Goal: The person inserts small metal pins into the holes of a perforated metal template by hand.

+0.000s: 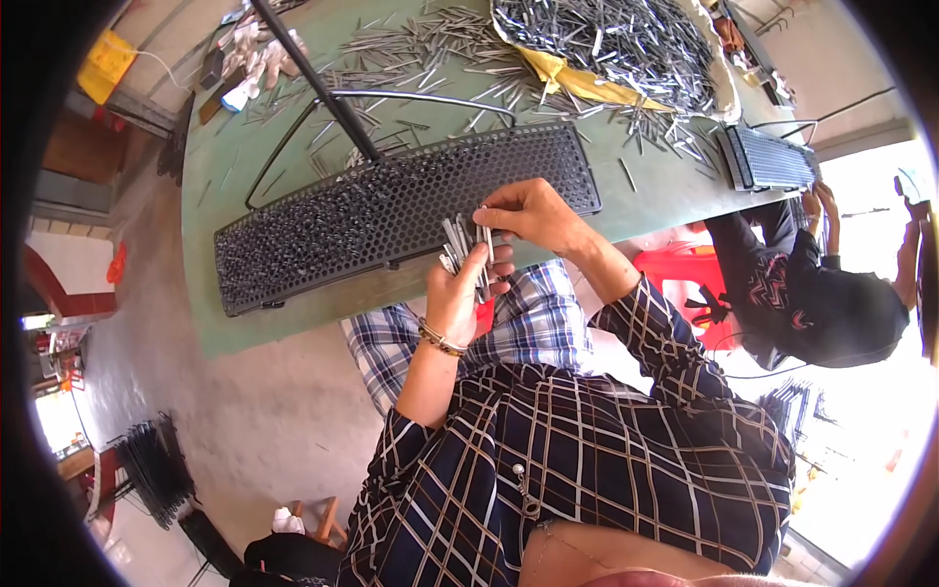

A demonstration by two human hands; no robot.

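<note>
My left hand (460,289) is closed round a small bunch of thin metal strips (457,240) whose ends fan out above the thumb. Right beside it, my right hand (533,213) pinches one slim strip (482,235) at the edge of that bunch. Both hands are at the near edge of a long black tray (391,210) with a grid of round holes. Small dark pieces (284,230) crowd the holes in its left part, while bare holes show toward the right. What exactly the strips are is too small to tell.
A green table (225,186) carries many loose strips (401,44) and a heaped sack (616,49) of them at the back. A black pole (313,78) and a curved rod rise behind the tray. At right, another person (812,284) works at a second tray (768,157) near a red stool (685,284).
</note>
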